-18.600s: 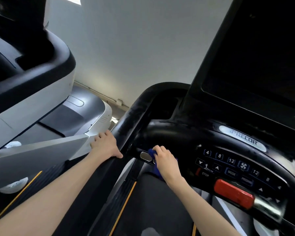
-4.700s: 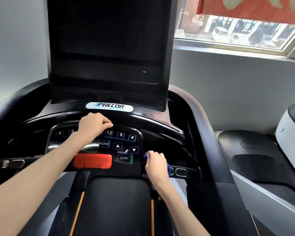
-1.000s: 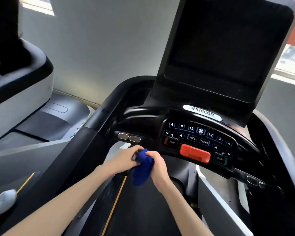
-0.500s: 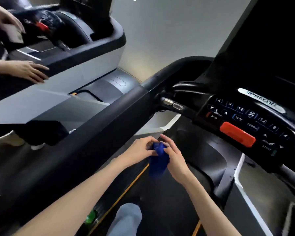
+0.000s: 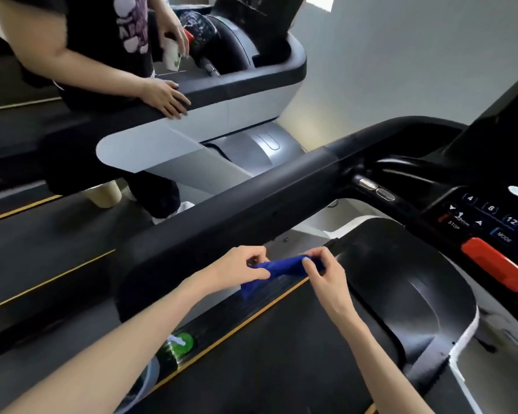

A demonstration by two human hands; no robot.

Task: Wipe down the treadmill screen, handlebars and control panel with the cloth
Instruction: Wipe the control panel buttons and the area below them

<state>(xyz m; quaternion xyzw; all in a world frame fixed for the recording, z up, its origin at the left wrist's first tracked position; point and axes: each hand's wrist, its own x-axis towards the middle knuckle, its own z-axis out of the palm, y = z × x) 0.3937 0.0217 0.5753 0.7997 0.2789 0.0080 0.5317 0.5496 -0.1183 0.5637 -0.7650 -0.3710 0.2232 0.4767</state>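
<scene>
A blue cloth [image 5: 277, 268] is stretched between both my hands above the treadmill belt. My left hand [image 5: 240, 268] pinches its left end and my right hand [image 5: 323, 271] pinches its right end; a fold hangs down below. The long black left handlebar [image 5: 222, 216] runs diagonally just beyond my hands. The control panel [image 5: 491, 219] with number keys, a STOP key and a red bar [image 5: 497, 268] sits at the right edge. Only a dark corner of the screen [image 5: 503, 127] shows at the far right.
Another person [image 5: 102, 49] stands on the neighbouring grey treadmill [image 5: 237, 100] at upper left, one hand on its rail, the other holding a cloth. A green-capped object [image 5: 181, 343] lies by the belt edge below my left forearm. Two metal grip sensors [image 5: 376, 188] sit near the panel.
My view has swung left, bringing the neighbouring person in. My hands have pulled apart, spreading the bunched cloth out between them.
</scene>
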